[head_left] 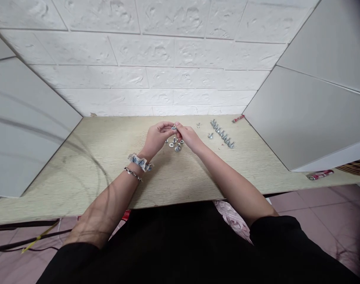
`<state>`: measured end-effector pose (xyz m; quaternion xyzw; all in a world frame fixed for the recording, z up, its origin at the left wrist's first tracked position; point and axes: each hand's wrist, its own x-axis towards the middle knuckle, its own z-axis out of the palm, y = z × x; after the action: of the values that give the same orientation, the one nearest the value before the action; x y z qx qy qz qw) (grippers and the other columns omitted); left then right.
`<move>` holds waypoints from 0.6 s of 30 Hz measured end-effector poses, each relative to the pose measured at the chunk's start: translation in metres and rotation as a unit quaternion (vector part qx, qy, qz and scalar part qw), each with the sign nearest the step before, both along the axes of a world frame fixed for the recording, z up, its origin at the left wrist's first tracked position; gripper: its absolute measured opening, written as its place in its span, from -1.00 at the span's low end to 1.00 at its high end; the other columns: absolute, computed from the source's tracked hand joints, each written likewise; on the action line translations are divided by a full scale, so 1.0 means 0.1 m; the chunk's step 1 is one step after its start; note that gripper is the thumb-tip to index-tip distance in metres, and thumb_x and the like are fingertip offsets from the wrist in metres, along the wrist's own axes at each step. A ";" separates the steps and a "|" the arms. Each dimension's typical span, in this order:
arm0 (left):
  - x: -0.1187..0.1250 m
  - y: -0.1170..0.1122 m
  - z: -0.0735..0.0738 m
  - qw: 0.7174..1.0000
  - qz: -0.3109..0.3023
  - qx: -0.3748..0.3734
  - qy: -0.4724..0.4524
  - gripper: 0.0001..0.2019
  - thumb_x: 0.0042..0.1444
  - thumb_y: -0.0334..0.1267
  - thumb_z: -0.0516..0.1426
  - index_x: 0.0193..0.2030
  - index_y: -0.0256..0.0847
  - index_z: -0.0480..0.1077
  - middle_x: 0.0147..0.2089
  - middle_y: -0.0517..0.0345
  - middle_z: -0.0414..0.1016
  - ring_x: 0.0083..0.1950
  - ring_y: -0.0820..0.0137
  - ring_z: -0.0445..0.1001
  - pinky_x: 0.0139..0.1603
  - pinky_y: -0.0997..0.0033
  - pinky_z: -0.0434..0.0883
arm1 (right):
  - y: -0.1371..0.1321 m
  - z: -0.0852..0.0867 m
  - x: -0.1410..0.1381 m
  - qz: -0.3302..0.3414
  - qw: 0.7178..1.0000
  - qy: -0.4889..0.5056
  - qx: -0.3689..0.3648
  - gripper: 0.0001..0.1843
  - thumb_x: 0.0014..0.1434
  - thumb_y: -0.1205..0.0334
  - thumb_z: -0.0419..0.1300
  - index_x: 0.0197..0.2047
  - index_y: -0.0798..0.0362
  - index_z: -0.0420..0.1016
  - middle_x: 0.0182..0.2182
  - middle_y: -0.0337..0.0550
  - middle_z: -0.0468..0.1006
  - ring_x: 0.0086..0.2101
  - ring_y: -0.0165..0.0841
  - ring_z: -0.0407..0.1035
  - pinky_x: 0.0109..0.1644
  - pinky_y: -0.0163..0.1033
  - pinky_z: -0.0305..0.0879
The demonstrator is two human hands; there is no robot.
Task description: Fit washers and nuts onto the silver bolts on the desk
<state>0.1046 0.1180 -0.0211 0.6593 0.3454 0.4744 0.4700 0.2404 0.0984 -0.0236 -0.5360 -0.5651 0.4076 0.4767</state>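
1. Here, clock directions run from the meeting fingertips, with the wall [156,51] at 12 o'clock.
2. The left hand [159,135] comes in from between 7 and 8 o'clock, its thumb and fingertips pinching a small metal piece [174,127].
3. The right hand [188,136] comes in from between 4 and 5 o'clock; its thumb and forefinger pinch that same piece, and its other fingers curl underneath.
4. The metal piece sits between both sets of fingertips, above the wooden table [99,138]; the fingers cover too much of it to tell its exact make-up.
5. At 6 o'clock, just below the hands, lie a flat washer [171,145], an upright bolt [174,140], a bolt with a washer [178,147] and a partly hidden nut [182,141].
6. Near 3 o'clock lies a small bolt [198,125]; farther out stand a lone bolt [211,135] and a slanting row of bolts [222,135].
7. Well apart, also about 3 o'clock, a thin red item [238,118] rests by the right panel [312,122].
8. Between 3 and 4 o'clock, a red cylinder [320,174] lies near a wicker basket [356,166].
9. Between 7 and 8 o'clock, a scrunchie [140,161] and a chain bracelet [133,173] circle the left wrist.
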 end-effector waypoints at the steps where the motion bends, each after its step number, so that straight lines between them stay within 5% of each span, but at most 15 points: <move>1: 0.00 0.00 0.00 1.000 0.000 0.002 -0.001 -0.76 -0.10 -0.29 0.25 -0.24 -0.27 0.46 -0.34 0.10 0.56 -0.26 0.39 0.52 -0.10 0.34 0.45 | 0.00 0.00 -0.01 -0.005 1.000 0.003 0.005 -0.33 0.07 -0.39 -0.08 -0.71 0.04 0.18 -0.73 -0.25 0.24 -0.60 -0.44 0.17 -0.40 -0.27 0.12; 6: 0.00 0.00 0.00 1.000 0.008 0.008 0.001 -0.76 -0.11 -0.30 0.27 -0.24 -0.27 0.46 -0.33 0.10 0.57 -0.25 0.39 0.53 -0.10 0.35 0.45 | 0.02 0.00 0.00 -0.019 0.999 0.029 0.013 -0.37 0.08 -0.34 -0.04 -0.67 0.04 0.20 -0.69 -0.26 0.26 -0.58 -0.45 0.18 -0.39 -0.29 0.12; 14: 0.00 -0.02 0.02 1.000 -0.005 -0.015 -0.021 -0.75 -0.13 -0.30 0.28 -0.26 -0.30 0.46 -0.31 0.09 0.56 -0.25 0.39 0.53 -0.11 0.37 0.45 | 0.04 0.01 0.00 -0.032 0.997 0.057 0.041 -0.71 0.11 0.09 0.05 -0.53 0.08 0.36 -0.55 -0.26 0.38 -0.46 -0.44 0.25 -0.30 -0.31 0.17; 18: 0.00 -0.02 0.03 1.000 0.013 -0.011 -0.018 -0.75 -0.14 -0.32 0.28 -0.26 -0.30 0.46 -0.32 0.10 0.55 -0.26 0.40 0.52 -0.13 0.38 0.45 | 0.02 0.03 0.00 -0.033 0.995 0.076 0.056 -0.81 0.01 0.13 0.09 -0.49 0.07 0.38 -0.49 -0.29 0.41 -0.39 -0.45 0.28 -0.21 -0.31 0.19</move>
<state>0.1044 0.1159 -0.0178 0.6410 0.3502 0.4888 0.4771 0.2401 0.1007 -0.0207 -0.4946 -0.5314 0.3991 0.5601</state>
